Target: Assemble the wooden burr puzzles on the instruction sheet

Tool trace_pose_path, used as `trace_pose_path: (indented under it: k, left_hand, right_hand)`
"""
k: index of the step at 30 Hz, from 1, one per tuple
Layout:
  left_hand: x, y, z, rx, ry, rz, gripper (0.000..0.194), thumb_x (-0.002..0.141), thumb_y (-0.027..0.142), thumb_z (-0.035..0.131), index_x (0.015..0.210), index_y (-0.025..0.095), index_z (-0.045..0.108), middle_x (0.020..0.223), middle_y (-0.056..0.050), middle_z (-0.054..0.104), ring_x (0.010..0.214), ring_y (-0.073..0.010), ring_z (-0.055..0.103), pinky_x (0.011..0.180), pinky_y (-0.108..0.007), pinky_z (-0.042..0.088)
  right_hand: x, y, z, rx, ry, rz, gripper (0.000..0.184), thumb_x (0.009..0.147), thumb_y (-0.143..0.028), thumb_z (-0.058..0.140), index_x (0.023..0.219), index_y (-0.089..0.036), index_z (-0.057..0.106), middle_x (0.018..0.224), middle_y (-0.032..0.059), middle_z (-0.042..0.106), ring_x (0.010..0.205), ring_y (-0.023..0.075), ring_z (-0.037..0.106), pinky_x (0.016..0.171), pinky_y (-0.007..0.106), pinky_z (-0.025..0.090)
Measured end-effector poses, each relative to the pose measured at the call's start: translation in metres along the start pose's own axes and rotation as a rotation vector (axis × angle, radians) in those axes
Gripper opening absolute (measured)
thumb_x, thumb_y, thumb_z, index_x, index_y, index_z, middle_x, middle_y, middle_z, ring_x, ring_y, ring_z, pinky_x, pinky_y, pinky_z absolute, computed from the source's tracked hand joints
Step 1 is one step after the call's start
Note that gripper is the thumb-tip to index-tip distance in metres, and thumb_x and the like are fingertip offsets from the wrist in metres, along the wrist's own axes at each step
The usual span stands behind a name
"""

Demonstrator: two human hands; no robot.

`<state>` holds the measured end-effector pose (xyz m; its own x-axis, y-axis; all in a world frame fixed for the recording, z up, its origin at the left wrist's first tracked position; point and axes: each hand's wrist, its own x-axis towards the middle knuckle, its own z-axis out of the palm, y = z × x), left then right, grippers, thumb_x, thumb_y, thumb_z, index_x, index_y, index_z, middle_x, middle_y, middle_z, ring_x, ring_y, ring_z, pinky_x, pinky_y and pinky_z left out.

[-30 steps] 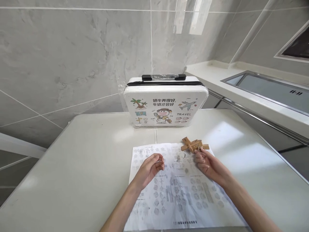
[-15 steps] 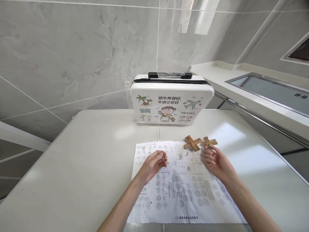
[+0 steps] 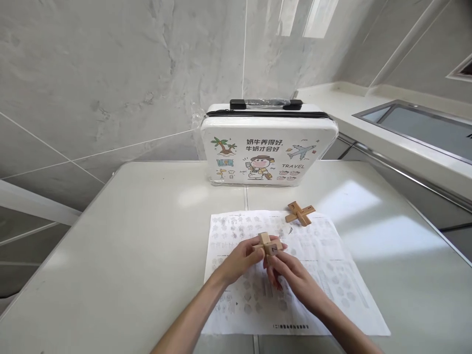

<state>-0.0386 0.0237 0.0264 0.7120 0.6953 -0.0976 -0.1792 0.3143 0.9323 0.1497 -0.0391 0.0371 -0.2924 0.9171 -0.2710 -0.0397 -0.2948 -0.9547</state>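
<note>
From here I see the white table [image 3: 129,246], then a printed sheet [image 3: 217,322] spread over its near middle. Left hand [image 3: 245,258] over the sheet, fingers curled round a wooden cross [image 3: 272,248], thumb on its near side. Case [image 3: 236,128] stands far centre, plastic-wrapped. Right hand [image 3: 295,278] also on the cross, thumb side against its near end, other fingers loosely bent below. Second cross [image 3: 300,214] lies at the sheet's far edge, untouched. Counter [image 3: 324,103] far right
</note>
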Motion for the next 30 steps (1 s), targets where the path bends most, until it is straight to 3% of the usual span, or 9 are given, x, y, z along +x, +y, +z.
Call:
trace_pose_path:
  k: [4, 7, 11, 14, 17, 20, 25, 30]
  left_hand:
    - [-0.001, 0.001, -0.001, -0.095, 0.055, -0.045, 0.062, 0.093, 0.065, 0.073, 0.132, 0.017, 0.072, 0.131, -0.021, 0.076, 0.084, -0.0243, 0.075, 0.079, -0.036, 0.055]
    - [-0.002, -0.002, -0.003, -0.152, 0.003, -0.062, 0.065, 0.090, 0.063, 0.078, 0.137, 0.019, 0.068, 0.135, -0.020, 0.074, 0.066, -0.0170, 0.072, 0.068, -0.032, 0.055]
    - [-0.004, -0.002, -0.005, -0.122, -0.026, -0.042, 0.083, 0.083, 0.070, 0.081, 0.148, 0.022, 0.062, 0.140, -0.021, 0.071, 0.083, -0.0245, 0.078, 0.073, -0.033, 0.059]
    - [-0.004, 0.002, -0.003, -0.045, 0.003, -0.032, 0.082, 0.085, 0.069, 0.080, 0.149, 0.022, 0.063, 0.141, -0.020, 0.071, 0.113, -0.0351, 0.076, 0.086, -0.039, 0.061]
    - [-0.003, 0.004, 0.000, -0.014, 0.022, -0.020, 0.077, 0.084, 0.066, 0.083, 0.144, 0.022, 0.067, 0.137, -0.019, 0.074, 0.125, -0.0400, 0.071, 0.099, -0.048, 0.059]
    - [-0.002, 0.001, 0.002, 0.001, 0.062, 0.001, 0.070, 0.079, 0.057, 0.091, 0.137, 0.022, 0.071, 0.133, -0.017, 0.076, 0.127, -0.0402, 0.070, 0.107, -0.051, 0.055]
    - [-0.002, -0.003, 0.006, 0.060, 0.178, 0.002, 0.069, 0.072, 0.043, 0.099, 0.133, 0.024, 0.072, 0.135, -0.015, 0.074, 0.119, -0.0365, 0.073, 0.100, -0.045, 0.059]
    - [0.000, -0.004, 0.009, 0.091, 0.219, 0.049, 0.072, 0.070, 0.034, 0.101, 0.135, 0.026, 0.069, 0.135, -0.014, 0.073, 0.122, -0.0345, 0.072, 0.102, -0.044, 0.058]
  right_hand:
    - [0.005, 0.000, 0.001, 0.154, -0.127, 0.067, 0.052, 0.104, -0.068, 0.059, 0.087, -0.019, 0.066, 0.080, 0.0037, 0.064, 0.068, 0.0164, 0.056, 0.062, 0.030, 0.043]
    - [0.007, 0.004, -0.004, 0.333, -0.265, 0.131, 0.048, 0.104, -0.064, 0.061, 0.093, -0.018, 0.070, 0.090, 0.0063, 0.065, 0.070, 0.0153, 0.057, 0.059, 0.028, 0.040]
    - [0.009, 0.008, -0.006, 0.289, -0.292, 0.139, 0.048, 0.103, -0.064, 0.063, 0.094, -0.018, 0.071, 0.077, 0.0034, 0.060, 0.066, 0.0150, 0.054, 0.060, 0.028, 0.039]
    - [0.010, 0.004, -0.004, 0.142, -0.223, 0.115, 0.046, 0.099, -0.064, 0.069, 0.089, -0.019, 0.068, 0.078, 0.0028, 0.061, 0.069, 0.0164, 0.055, 0.065, 0.030, 0.042]
    - [0.010, 0.001, -0.003, 0.060, -0.189, 0.083, 0.052, 0.097, -0.068, 0.069, 0.078, -0.020, 0.062, 0.073, 0.0020, 0.058, 0.066, 0.0165, 0.052, 0.063, 0.031, 0.040]
    - [0.010, 0.007, -0.003, 0.001, -0.115, 0.053, 0.054, 0.095, -0.068, 0.071, 0.073, -0.020, 0.058, 0.067, -0.0002, 0.052, 0.061, 0.0151, 0.047, 0.058, 0.030, 0.035]
    - [0.009, 0.019, -0.004, -0.141, 0.165, -0.024, 0.043, 0.092, -0.061, 0.076, 0.103, -0.021, 0.071, 0.071, 0.0006, 0.060, 0.066, 0.0194, 0.055, 0.059, 0.031, 0.041]
    - [0.003, 0.013, -0.004, -0.142, 0.155, -0.084, 0.035, 0.101, -0.057, 0.067, 0.108, -0.022, 0.069, 0.091, 0.0067, 0.074, 0.076, 0.0224, 0.067, 0.067, 0.033, 0.052]
